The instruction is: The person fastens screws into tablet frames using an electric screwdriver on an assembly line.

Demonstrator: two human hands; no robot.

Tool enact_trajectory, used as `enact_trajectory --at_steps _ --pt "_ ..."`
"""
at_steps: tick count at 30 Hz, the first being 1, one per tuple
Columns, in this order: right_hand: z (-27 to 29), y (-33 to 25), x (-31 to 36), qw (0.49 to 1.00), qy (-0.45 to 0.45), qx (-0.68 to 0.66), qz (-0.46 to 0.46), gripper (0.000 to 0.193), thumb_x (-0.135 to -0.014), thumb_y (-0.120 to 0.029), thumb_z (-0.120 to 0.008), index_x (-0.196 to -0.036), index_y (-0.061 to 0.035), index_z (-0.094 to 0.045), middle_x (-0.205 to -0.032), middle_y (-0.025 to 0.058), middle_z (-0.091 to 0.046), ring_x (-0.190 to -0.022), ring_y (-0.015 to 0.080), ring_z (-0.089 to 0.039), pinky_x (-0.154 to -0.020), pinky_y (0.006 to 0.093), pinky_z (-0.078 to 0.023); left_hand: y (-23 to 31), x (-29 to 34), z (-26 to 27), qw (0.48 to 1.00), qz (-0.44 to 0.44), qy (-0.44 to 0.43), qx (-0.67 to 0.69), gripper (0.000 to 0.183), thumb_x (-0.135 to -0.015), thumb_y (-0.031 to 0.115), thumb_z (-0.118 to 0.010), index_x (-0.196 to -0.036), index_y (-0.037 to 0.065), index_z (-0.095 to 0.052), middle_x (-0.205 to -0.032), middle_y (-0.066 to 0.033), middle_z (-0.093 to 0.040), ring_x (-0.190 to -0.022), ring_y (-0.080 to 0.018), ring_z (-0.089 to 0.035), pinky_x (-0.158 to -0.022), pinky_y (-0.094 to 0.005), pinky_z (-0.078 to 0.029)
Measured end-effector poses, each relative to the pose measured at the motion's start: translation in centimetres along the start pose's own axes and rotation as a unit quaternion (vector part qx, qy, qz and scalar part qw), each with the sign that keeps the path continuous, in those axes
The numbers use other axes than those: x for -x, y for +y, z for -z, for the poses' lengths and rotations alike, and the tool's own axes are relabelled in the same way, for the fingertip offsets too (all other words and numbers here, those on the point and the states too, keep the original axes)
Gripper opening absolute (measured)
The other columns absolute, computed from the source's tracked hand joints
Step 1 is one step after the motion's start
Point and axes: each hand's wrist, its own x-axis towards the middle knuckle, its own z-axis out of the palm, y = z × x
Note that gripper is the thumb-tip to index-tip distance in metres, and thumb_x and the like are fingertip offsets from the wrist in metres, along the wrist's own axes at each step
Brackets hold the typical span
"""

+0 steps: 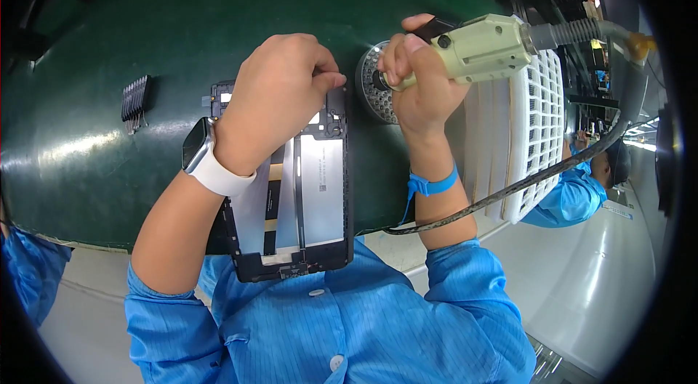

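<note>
While the right hand [429, 93] grips a pale green tool [487, 50] beside a round perforated dish [369, 102], the left hand [280, 93], thumb and finger together, covers part of an opened flat black device [323, 202] overhanging the counter's [174, 6] near edge; whether the fingertips pinch anything, I cannot tell.

Person's left forearm [178, 220] angles up and right from the lower edge. Left hand [287, 93] is back-up, fingers folded under, thumb and index tips close together (looks like a pinch, but the contact is too small to confirm). Right forearm [443, 213] runs up, leaning slightly left; right hand [422, 79] is curled in a firm grip, just beside the left, not touching it.
</note>
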Motion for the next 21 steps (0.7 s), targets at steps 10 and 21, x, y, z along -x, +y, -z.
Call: enact_trajectory --at_steps 10,21 --pt "-1.6 -3.1 -0.5 0.998 -0.030 -0.014 0.048 0.021 -0.088 0.003 -0.053 -0.106 0.0103 -0.058 -0.063 0.0054 -0.053 -0.049 0.0118 -0.046 -0.052 0.0300 -0.044 -0.5 -0.2 -0.4 1.000 -0.024 0.009 -0.003 0.010 -0.076 0.007 -0.076 -0.080 -0.001 -0.072 -0.075 -0.0147 -0.063 -0.068 -0.0325 -0.061 -0.063 -0.0403 -0.048" --pt "-4.1 -2.1 1.6 0.995 -0.067 -0.038 -0.069 0.023 -0.084 0.008 -0.052 -0.106 0.0088 -0.057 -0.069 0.0079 -0.055 -0.051 0.0127 -0.049 -0.048 0.0275 -0.040 -0.3 -0.1 -0.1 1.000 0.014 0.002 -0.001 0.009 -0.077 0.010 -0.072 -0.075 0.002 -0.073 -0.069 -0.0163 -0.066 -0.074 -0.0348 -0.065 -0.069 -0.0429 -0.052"
